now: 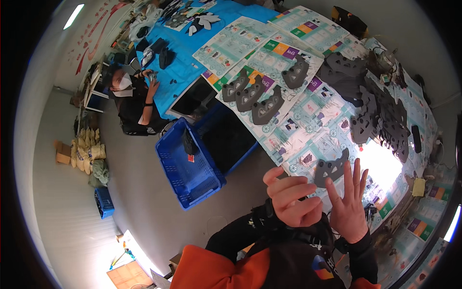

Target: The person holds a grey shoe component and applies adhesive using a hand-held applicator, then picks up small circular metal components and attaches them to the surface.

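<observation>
My left hand (294, 198) is raised over the near edge of the table, its fingers curled in. Whether anything small is inside them is hidden. Just right of it, my right hand (349, 204) has its fingers stretched and spread, holding nothing. Behind both hands, a dark grey curved plate with cut-out openings (327, 172) lies on the printed table covering (308, 130). Several similar curved plates (268, 107) are laid out farther up the table. A heap of dark grey pieces (378, 115) covers the right side.
A blue plastic crate (185, 180) stands left of the table, with a dark item inside. Across the floor, a masked person (132, 98) works at a blue-covered table (185, 53). Sacks (87, 151) and a small blue bin (104, 202) line the left wall.
</observation>
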A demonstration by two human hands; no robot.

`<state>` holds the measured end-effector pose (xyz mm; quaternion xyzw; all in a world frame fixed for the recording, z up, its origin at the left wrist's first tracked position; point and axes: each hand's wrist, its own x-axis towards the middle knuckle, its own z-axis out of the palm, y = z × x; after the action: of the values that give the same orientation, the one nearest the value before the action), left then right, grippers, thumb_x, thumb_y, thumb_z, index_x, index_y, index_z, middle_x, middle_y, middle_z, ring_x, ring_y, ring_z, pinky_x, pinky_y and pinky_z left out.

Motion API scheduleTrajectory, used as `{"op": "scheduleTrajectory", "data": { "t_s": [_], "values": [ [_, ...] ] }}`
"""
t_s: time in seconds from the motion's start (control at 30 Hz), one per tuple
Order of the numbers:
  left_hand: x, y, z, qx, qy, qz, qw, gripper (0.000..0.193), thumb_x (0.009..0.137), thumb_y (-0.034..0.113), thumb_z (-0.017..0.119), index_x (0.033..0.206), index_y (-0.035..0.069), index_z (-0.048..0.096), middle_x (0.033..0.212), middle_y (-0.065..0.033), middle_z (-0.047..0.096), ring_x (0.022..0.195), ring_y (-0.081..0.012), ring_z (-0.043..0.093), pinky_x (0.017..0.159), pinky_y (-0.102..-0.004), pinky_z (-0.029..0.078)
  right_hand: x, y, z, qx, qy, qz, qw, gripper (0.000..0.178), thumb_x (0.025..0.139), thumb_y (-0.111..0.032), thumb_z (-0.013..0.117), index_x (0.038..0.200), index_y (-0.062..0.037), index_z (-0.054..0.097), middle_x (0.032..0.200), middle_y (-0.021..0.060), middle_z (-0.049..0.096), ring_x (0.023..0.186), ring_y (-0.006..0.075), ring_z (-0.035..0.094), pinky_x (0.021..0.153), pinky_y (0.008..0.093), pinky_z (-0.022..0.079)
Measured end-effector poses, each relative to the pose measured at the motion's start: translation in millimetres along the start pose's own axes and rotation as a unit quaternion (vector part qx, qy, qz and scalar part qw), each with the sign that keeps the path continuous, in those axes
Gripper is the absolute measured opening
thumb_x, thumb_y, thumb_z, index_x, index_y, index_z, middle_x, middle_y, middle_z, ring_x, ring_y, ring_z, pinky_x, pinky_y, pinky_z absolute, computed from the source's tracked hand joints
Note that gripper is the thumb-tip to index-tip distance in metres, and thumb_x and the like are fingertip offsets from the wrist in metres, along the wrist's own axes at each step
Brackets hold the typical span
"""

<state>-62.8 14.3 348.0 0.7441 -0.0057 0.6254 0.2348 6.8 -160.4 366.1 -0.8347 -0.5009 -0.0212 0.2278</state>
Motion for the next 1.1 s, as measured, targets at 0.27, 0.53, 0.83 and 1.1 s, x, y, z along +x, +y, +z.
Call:
{"op": "scheduleTrajectory", "data": {
  "t_s": [0.27,0.53,0.83,1.1],
  "values": [
    [-7.2,-15.6,-13.1,-0.003,-0.138,-0.103,0.985,0.036,0.077,0.005,0.07,0.112,0.008,0.06,0.111,-0.0121,0.065,0.101,-0.0299,0.06,0.102,-0.0549,0.041,2.8,-3.1,-76.4,0.571,-0.101,0.023,0.814,0.015,0.071,0.002,0.06,0.079,-0.0012,0.072,0.066,0.0054,0.067,0.069,0.0241,0.072,0.125,0.0629,0.018],
    [-7.2,-22.6,-17.1,-0.235,-0.34,-0.232,0.881,0.04,0.089,0.012,0.068,0.128,0.005,0.058,0.122,-0.012,0.065,0.112,-0.03,0.061,0.105,-0.046,0.043,-51.6,-2.7,-83.4,0.732,-0.094,0.102,0.668,0.029,0.085,-0.012,0.064,0.11,0.0024,0.06,0.083,0.0161,0.071,0.073,0.0308,0.069,0.124,0.054,0.027],
    [-40.1,-29.6,1.8,-0.59,-0.49,-0.404,0.499,0.079,0.111,0.051,0.035,0.166,0.002,0.007,0.174,-0.0139,0.009,0.161,-0.0277,0.005,0.128,-0.0419,0.009,-19.4,14.4,-56.4,0.774,-0.186,-0.024,0.605,0.078,0.093,-0.041,0.067,0.15,0.0051,0.04,0.129,0.0256,0.053,0.115,0.037,0.052,0.123,0.0516,0.025],
    [-49.5,-48.0,9.2,-0.567,-0.512,-0.4,0.507,0.082,0.108,0.057,0.042,0.168,0.012,0.008,0.176,-0.0094,0.003,0.161,-0.0285,0.006,0.125,-0.0523,0.018,-9.5,3.2,-68.3,0.628,-0.198,-0.086,0.748,0.097,0.093,-0.058,0.062,0.158,0.0051,0.029,0.158,0.0277,0.028,0.147,0.0386,0.027,0.124,0.0496,0.022]
  ]
}}
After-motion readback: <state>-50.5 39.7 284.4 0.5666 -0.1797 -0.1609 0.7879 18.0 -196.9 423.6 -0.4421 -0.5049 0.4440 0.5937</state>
